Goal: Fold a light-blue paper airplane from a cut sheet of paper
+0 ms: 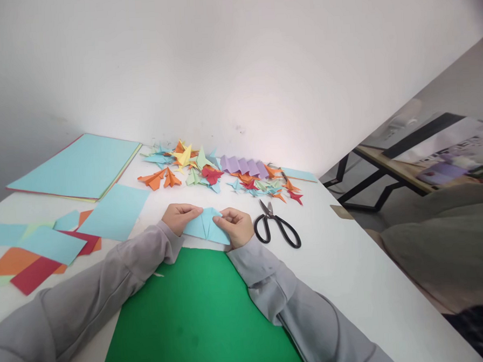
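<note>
A light-blue sheet of folded paper (205, 226), creased toward its middle, is held up between my two hands. Its left edge is pinched by my left hand (181, 217), thumb on top. My right hand (236, 226) grips the opposite side, thumb and fingers pressed together on the paper. Just below the folded paper lies a large green sheet (195, 313), partly covered by my forearms. Black-handled scissors (273, 222) rest to the right of my right hand, blades slightly apart.
Behind my hands lies a pile of small folded paper planes (183, 157) with a purple pleated strip (244, 167). Large stacked sheets (79, 165) are at the back left, and loose coloured cut pieces (52, 245) at the left. Another person's leg (443, 246) is beyond the table's right edge.
</note>
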Demonstrator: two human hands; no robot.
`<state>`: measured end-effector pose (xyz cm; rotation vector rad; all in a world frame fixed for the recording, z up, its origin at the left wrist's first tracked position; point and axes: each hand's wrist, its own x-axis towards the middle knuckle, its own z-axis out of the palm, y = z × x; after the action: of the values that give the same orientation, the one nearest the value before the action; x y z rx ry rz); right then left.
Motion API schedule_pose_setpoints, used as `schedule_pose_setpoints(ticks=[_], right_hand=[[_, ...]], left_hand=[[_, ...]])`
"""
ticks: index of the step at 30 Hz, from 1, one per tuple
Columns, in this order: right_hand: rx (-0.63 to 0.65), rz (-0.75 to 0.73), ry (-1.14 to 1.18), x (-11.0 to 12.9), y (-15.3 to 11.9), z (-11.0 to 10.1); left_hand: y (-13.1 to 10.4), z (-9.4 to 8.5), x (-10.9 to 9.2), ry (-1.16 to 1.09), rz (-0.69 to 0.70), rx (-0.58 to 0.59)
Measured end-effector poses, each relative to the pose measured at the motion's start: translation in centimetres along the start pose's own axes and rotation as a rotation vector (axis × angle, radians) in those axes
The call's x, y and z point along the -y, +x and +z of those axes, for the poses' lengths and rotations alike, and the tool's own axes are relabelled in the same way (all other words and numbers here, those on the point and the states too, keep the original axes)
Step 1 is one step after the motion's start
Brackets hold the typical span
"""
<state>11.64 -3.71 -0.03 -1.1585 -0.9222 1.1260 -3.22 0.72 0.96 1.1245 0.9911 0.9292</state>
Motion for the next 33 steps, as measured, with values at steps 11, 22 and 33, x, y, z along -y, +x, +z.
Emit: schedule_pose_setpoints(ticks=[11,22,33], right_hand=[[-0.115,-0.771,-0.475,0.7,-0.7,-0.4],[-0.156,-0.984,-0.794,0.6,-0.9,-0.9],[0.130,-0.256,0.146,-0.9,0.2,-0.4]], left_hand=[[0.2,0.6,0.8,-0.286,0.159,-0.066],[-1.3,1.2,-0.5,-0.249,0.000,0.164],[-1.1,0.9,-0.2,-0.215,0.005,0.136]])
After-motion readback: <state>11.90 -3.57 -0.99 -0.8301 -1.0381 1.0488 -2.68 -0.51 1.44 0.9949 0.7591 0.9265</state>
